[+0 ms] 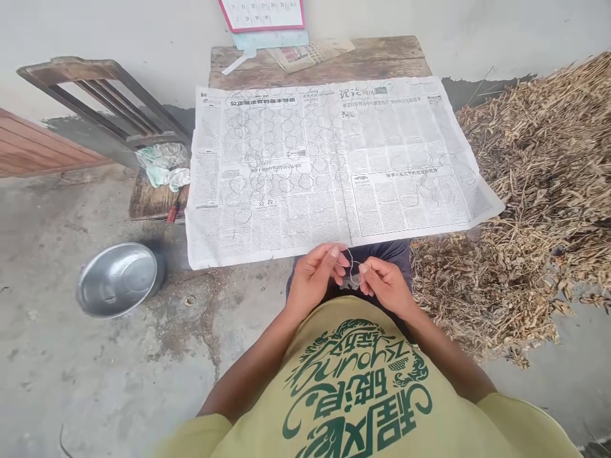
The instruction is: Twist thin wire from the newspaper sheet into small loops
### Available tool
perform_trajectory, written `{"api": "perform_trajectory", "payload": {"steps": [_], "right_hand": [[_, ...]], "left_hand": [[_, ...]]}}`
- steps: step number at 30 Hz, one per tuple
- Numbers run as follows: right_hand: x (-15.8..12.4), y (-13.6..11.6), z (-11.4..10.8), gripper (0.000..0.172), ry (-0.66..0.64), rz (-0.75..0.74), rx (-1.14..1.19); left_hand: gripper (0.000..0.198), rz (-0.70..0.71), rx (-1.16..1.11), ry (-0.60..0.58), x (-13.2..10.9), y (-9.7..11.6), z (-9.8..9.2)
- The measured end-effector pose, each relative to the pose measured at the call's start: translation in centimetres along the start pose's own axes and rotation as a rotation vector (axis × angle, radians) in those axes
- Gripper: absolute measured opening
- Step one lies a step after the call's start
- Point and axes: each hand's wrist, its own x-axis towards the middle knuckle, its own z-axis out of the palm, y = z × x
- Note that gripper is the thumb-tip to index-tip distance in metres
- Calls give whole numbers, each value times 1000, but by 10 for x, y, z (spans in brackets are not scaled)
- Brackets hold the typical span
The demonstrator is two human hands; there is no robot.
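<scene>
Over my lap, just off the near edge of the newspaper, both hands hold a thin pale wire bent into loops (352,270); I cannot tell whether it is metal or thread. My left hand (314,275) pinches one side of it between thumb and fingertips. On the other side, my right hand (386,285) pinches it in the same way. An open newspaper (310,219) covers most of the table in front of me. Scattered over the print lie several thin round rings (242,216), many of them overlapping.
The wooden table (382,57) shows at the back, with a calendar (267,14) above it. At left stands a wooden chair (143,197) holding a crumpled plastic bag (165,165) and a red-handled tool (173,212). A metal basin (119,280) sits on the floor; dry stalks (539,210) are heaped at right.
</scene>
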Motion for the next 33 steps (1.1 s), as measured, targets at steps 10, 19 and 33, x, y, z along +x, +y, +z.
{"api": "perform_trajectory", "payload": {"steps": [10, 19, 33], "right_hand": [[19, -17, 8, 48, -99, 18, -11], [20, -11, 12, 47, -130, -52, -122], [26, -2, 6, 49, -148, 36, 29]], "left_hand": [[29, 238, 372, -13, 0, -3, -15], [37, 491, 786, -26, -4, -9, -28], [37, 97, 339, 118, -1, 1, -15]]}}
